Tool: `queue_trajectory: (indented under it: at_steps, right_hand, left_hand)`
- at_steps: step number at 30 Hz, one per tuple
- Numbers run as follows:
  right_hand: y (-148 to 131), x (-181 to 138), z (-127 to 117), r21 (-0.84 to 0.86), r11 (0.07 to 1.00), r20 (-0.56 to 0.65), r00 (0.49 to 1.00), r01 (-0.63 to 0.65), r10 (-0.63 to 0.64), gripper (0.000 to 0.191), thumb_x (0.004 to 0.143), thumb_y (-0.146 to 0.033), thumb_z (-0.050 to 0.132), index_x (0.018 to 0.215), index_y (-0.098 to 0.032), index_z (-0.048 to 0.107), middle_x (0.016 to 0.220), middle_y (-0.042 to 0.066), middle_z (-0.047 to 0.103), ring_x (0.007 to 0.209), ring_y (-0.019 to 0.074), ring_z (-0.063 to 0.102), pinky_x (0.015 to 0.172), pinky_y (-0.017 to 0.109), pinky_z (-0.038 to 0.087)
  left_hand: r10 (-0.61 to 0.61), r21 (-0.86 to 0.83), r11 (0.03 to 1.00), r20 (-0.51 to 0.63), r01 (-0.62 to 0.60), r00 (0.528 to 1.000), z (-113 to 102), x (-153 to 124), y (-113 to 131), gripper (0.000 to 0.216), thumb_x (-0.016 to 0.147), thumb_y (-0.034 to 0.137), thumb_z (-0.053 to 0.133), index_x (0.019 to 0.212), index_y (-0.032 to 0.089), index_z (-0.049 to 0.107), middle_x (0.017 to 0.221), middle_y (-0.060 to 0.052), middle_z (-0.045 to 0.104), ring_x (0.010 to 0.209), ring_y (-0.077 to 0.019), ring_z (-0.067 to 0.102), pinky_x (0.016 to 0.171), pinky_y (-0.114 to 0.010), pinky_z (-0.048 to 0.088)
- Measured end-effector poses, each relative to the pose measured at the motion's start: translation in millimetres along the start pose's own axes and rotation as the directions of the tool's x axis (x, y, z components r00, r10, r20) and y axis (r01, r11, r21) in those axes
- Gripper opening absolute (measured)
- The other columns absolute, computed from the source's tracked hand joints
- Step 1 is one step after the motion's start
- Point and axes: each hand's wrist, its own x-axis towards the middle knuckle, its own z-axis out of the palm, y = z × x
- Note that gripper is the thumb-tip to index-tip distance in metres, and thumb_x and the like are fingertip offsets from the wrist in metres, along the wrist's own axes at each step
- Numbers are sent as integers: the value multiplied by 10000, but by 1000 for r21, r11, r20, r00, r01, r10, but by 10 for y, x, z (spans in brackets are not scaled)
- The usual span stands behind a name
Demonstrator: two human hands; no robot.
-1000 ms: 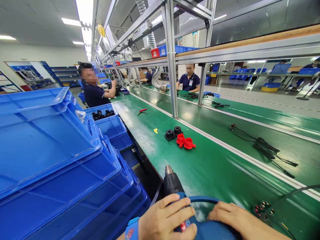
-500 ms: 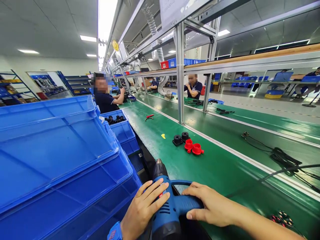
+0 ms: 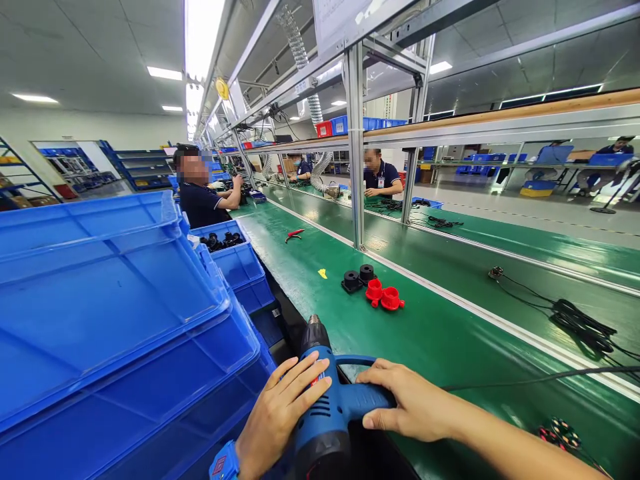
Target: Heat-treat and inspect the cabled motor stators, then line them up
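A blue heat gun [image 3: 327, 400] with a black front and a metal nozzle lies lengthwise before me, its nozzle facing away over the bench edge. My left hand [image 3: 283, 407] is laid around the side of its body, fingers across the top near the vents. Its handle [image 3: 367, 400] points right, and my right hand [image 3: 400, 400] is wrapped around it; some of those fingers are hidden beneath. Beyond the nozzle, two black round parts [image 3: 352, 280] and two red cup-shaped parts [image 3: 391, 298] stand on the green bench [image 3: 430, 340].
Stacked blue bins [image 3: 120, 300] crowd my left side. A smaller bin [image 3: 240, 267] holds black parts. Red-handled pliers [image 3: 294, 235] and a yellow scrap [image 3: 323, 273] lie farther along. A metal post [image 3: 356, 153], coiled black cable [image 3: 583, 327] and co-workers [image 3: 205, 190] are around the line.
The heat gun and both hands appear slightly farther left, with the whole view shifted a little. The grip looks the same. A co-worker across the bench has lowered a hand from the face.
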Motion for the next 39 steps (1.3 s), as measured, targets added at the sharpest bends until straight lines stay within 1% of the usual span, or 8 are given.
queue_trajectory:
  at_steps: [5, 11, 21, 27, 30, 33, 36, 39]
  right_hand:
    - [17, 99, 33, -28, 1000, -37, 999, 3, -4, 510, 837, -474, 736, 1282, -261, 609, 1135, 65, 556, 1016, 241, 554, 926, 361, 448]
    - [109, 388, -28, -90, 996, -71, 997, 0, -6, 543, 847, -478, 722, 1303, -205, 613, 1151, 94, 576, 1028, 257, 563, 942, 387, 448]
    - [340, 1147, -358, -33, 999, -123, 992, 20, -24, 459, 867, -442, 696, 1218, -148, 658, 1160, 82, 644, 1014, 245, 598, 918, 362, 464]
    - [416, 1330, -449, -23, 1000, -109, 994, 16, -19, 466, 870, -442, 687, 1219, -137, 650, 1136, 80, 652, 979, 232, 605, 876, 345, 476]
    - [431, 1290, -438, -43, 999, -99, 994, 32, -36, 417, 864, -444, 686, 1153, -145, 679, 1051, 70, 661, 909, 223, 602, 813, 330, 472]
    - [386, 1100, -425, -65, 996, -117, 991, 61, -69, 429, 850, -442, 697, 1160, -146, 678, 1058, 80, 652, 936, 233, 591, 848, 342, 461]
    - [277, 687, -437, -106, 992, -126, 988, 76, -89, 485, 851, -482, 695, 1224, -176, 652, 1122, 85, 626, 989, 241, 588, 900, 361, 466]
    - [225, 65, -457, -196, 981, -114, 993, -14, -9, 568, 854, -495, 700, 1363, -285, 563, 1287, 67, 567, 1197, 282, 528, 1025, 406, 442]
  left_hand:
    - [-40, -18, 999, 4, 40, 999, 52, -14, -102, 390, 1029, 173, 337, 1349, 264, 540, 1420, -27, 560, 1401, -152, 418, 1154, -361, 333]
    - [-134, -108, 984, 51, 138, 990, 258, 12, -325, 416, 999, 151, 381, 1390, 251, 478, 1457, -47, 520, 1415, -161, 400, 1152, -406, 364]
    - [-429, -267, 860, 88, 436, 899, 556, 414, -842, 484, 892, 224, 513, 1375, 217, 483, 1430, -77, 545, 1326, -211, 515, 1180, -488, 348]
    - [-463, -254, 848, 74, 466, 883, 676, 513, -974, 457, 890, 226, 497, 1346, 236, 511, 1404, -68, 570, 1293, -225, 546, 1154, -497, 384]
    - [-441, -230, 867, 61, 443, 895, 669, 466, -924, 454, 890, 202, 492, 1343, 230, 518, 1408, -71, 566, 1305, -230, 536, 1144, -499, 399]
    - [-370, -172, 915, 1, 365, 929, 615, 399, -775, 474, 891, 180, 501, 1364, 209, 494, 1423, -81, 549, 1371, -239, 466, 1136, -504, 405]
    - [-224, -150, 966, -74, 211, 972, 539, 394, -517, 444, 923, 188, 492, 1368, 197, 484, 1424, -92, 546, 1431, -228, 380, 1149, -485, 384]
    - [-59, -169, 985, -178, 28, 982, 483, 541, -173, 369, 966, 162, 452, 1319, 235, 530, 1381, -69, 586, 1426, -195, 386, 1153, -427, 372]
